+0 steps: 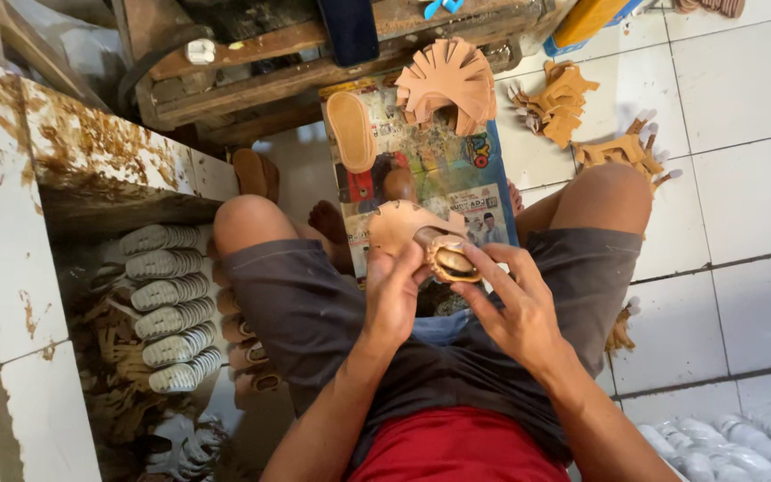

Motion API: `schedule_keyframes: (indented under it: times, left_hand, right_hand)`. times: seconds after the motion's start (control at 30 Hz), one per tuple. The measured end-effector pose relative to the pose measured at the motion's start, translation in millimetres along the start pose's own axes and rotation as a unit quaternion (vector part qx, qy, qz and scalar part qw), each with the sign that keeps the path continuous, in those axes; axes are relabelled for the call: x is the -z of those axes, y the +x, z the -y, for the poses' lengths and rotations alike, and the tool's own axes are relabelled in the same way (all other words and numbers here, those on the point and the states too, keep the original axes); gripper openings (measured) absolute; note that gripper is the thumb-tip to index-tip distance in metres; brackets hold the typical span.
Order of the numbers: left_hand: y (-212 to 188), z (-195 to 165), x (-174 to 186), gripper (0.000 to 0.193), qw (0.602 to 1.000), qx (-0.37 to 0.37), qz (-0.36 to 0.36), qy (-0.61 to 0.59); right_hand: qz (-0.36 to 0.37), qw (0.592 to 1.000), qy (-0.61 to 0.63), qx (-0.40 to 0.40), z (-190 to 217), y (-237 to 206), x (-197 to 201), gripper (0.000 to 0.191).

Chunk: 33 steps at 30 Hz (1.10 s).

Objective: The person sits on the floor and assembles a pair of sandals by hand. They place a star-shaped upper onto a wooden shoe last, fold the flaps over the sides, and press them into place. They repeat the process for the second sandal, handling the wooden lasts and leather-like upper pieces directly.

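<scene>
Hands meet over the lap: left hand [396,290] grips the tan sandal piece [421,236] from below, its length running away from the body; right hand [509,303] pinches its near end.

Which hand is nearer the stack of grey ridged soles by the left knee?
Left. The left hand grips the tan shoe piece over the lap, on the side toward the grey soles. The right hand is further off, across the lap.
</scene>
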<state>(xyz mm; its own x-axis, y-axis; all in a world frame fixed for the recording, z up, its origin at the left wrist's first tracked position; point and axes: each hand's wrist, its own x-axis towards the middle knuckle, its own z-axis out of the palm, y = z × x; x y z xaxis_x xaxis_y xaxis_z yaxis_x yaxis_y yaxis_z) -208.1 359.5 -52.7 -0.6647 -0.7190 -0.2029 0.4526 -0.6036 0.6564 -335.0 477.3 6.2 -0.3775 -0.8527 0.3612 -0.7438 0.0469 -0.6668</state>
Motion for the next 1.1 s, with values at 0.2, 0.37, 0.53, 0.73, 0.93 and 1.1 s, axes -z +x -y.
schedule_keyframes:
  times: [0.2, 0.37, 0.53, 0.73, 0.93, 1.1]
  left_hand:
    - [-3, 3, -4, 0.044, 0.999, -0.025, 0.023, -0.014]
    - [7, 15, -5, 0.05, 0.996, 0.022, 0.004, -0.086]
    - [57, 34, -2, 0.073, 0.983, -0.017, -0.041, 0.179]
    - [110, 69, 16, 0.084, 0.645, 0.042, 0.025, 0.762]
    - [129, 88, 18, 0.093, 0.552, -0.072, 0.047, 0.829]
    - [144, 53, 9, 0.079, 0.63, -0.091, 0.041, 0.77]
  right_hand:
    - [-0.006, 1.0, 0.005, 0.016, -13, -6, -15, 0.054]
    - [-0.047, 0.998, 0.018, 0.027, -33, -11, -28, 0.052]
    - [-0.021, 0.999, -0.026, -0.038, -62, -11, -28, 0.054]
    - [-0.015, 0.978, 0.017, -0.207, -78, 9, -18, 0.051]
    - [0.101, 0.962, -0.012, -0.253, -120, 71, -3, 0.034]
    - [0.09, 0.983, -0.013, -0.157, -192, 189, -28, 0.027]
